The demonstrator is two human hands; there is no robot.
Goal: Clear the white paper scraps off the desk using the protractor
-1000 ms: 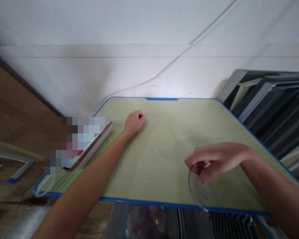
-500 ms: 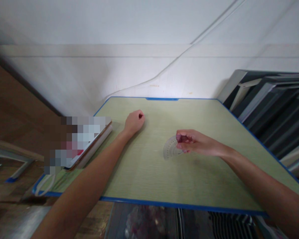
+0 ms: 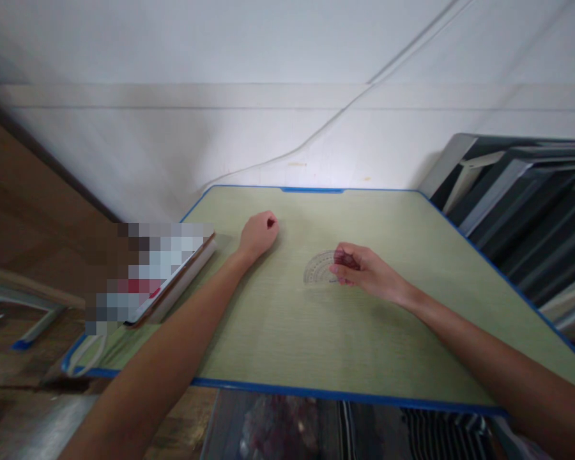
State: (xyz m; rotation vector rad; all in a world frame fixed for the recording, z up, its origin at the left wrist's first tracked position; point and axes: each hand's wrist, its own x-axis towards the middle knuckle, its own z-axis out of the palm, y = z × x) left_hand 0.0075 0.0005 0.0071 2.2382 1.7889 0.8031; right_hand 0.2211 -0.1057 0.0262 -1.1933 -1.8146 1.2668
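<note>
A clear plastic protractor point(image 3: 319, 268) with printed degree marks is pinched by its right end in my right hand point(image 3: 364, 271). Its curved edge points away from me and its straight edge lies towards me. The fingers cover the protractor's right part, and a faint shadow shows below it on the tabletop. My left hand point(image 3: 259, 231) rests on the table as a loose fist, left of the protractor and a little farther back. Nothing shows inside that fist.
The light green tabletop point(image 3: 278, 338) has a blue rim. On its left stands a blurred-out device or book with a brown edge point(image 3: 186, 275), beside a white loop of cord point(image 3: 89, 358). Dark panels point(image 3: 522, 191) lean at the right. A white wall point(image 3: 268, 128) closes the back.
My right hand has moved slightly left and away from me with the protractor, which has turned so its straight edge lies more level. My left hand has stayed in place.
</note>
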